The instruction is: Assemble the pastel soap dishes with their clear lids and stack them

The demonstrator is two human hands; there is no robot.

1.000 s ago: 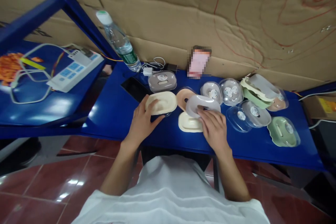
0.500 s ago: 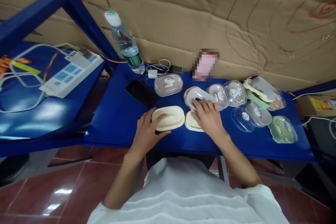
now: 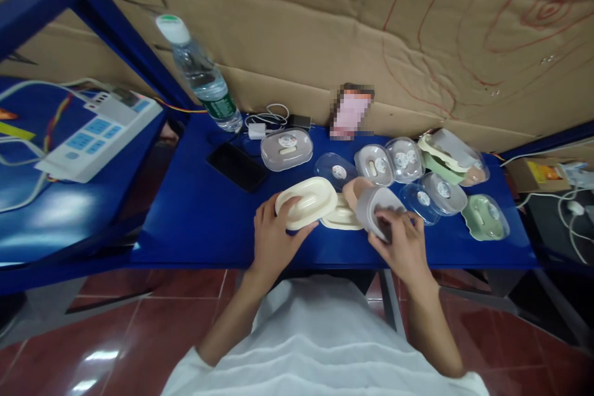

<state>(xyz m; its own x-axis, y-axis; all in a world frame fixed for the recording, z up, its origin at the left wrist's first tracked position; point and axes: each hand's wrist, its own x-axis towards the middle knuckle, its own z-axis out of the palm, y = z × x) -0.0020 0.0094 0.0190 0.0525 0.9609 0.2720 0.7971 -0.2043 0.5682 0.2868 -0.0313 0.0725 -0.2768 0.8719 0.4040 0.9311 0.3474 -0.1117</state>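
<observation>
My left hand [image 3: 278, 235] grips a cream oval soap dish [image 3: 310, 203] by its left end, lifted and slightly tilted, thumb inside it. A second cream soap dish [image 3: 341, 218] lies on the table just to its right, partly covered. My right hand [image 3: 401, 238] is closed on a grey oval soap dish [image 3: 371, 207], tipped up on its side, with fingers reaching into it. A peach soap dish [image 3: 355, 189] leans against the grey one's left side; whether my right hand also holds it I cannot tell. Behind them lies a clear lid [image 3: 335, 168] with a round sticker.
Lidded soap dishes [image 3: 286, 150] and loose clear lids [image 3: 420, 203] lie about the blue table [image 3: 185, 223]. Green wavy dishes [image 3: 485, 218] are at right. A water bottle [image 3: 204, 83], a dark phone [image 3: 236, 165], a charger [image 3: 257, 131] and a power strip [image 3: 97, 136] stand left.
My right hand has raised the grey dish off the pile and tipped it, moving right and nearer me, uncovering the clear lid behind. My left hand has tilted and lifted the cream dish.
</observation>
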